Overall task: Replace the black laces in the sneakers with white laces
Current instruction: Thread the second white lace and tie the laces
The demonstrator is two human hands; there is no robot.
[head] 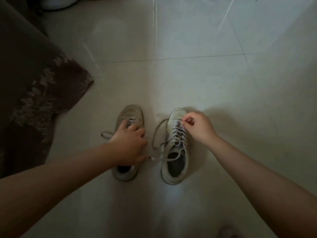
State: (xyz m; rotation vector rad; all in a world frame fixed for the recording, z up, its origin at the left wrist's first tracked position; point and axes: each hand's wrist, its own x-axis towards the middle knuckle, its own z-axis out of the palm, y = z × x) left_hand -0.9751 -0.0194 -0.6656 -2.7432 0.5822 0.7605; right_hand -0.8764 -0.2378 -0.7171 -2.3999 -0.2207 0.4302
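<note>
Head view: left hand rests curled over the left sneaker, grip unclear; right hand pinches the lace at the right sneaker's far eyelets. Risk: loose lace ends snag, judging by the slack. A patterned cloth lies left, well apart.
</note>
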